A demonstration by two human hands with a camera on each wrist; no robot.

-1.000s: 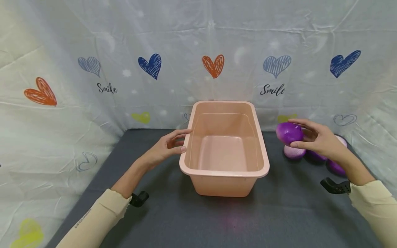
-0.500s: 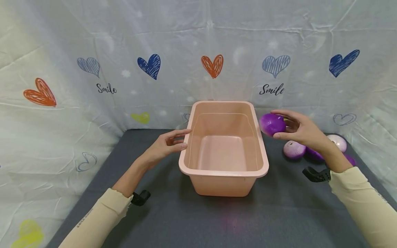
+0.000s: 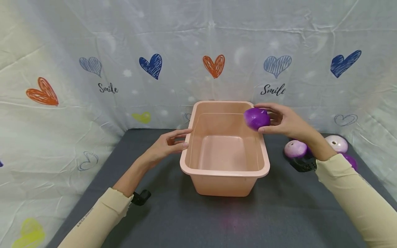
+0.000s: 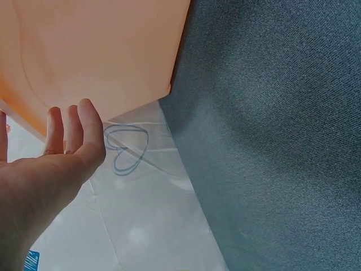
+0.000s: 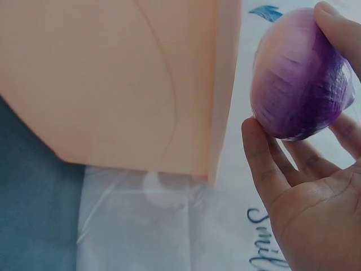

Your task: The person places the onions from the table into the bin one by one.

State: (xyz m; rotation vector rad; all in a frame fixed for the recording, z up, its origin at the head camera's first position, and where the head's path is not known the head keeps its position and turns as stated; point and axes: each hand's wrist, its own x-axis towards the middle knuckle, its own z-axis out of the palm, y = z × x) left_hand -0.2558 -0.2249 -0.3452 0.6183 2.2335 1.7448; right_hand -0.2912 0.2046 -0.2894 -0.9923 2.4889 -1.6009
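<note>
A purple onion (image 3: 256,118) is pinched between the thumb and fingers of my right hand (image 3: 286,120), over the right rim of a peach plastic tub (image 3: 224,173). In the right wrist view the onion (image 5: 302,76) shows a pale side and a dark, shiny purple side, above the tub's edge (image 5: 225,84). My left hand (image 3: 162,147) touches the tub's left rim with relaxed fingers. From the left wrist, its fingers (image 4: 90,127) lie loosely bent against the tub's outer wall (image 4: 107,51). The tub's visible inside holds nothing.
Several more onions lie at the right of the dark table (image 3: 198,224), among them a pale one (image 3: 295,148) and a whitish one (image 3: 336,143), partly hidden by my right forearm. A white sheet (image 3: 180,34) printed with hearts hangs behind the tub.
My right hand has carried the purple onion leftward and up, from above the other onions to the tub's right rim. My left hand and the tub have stayed in place.
</note>
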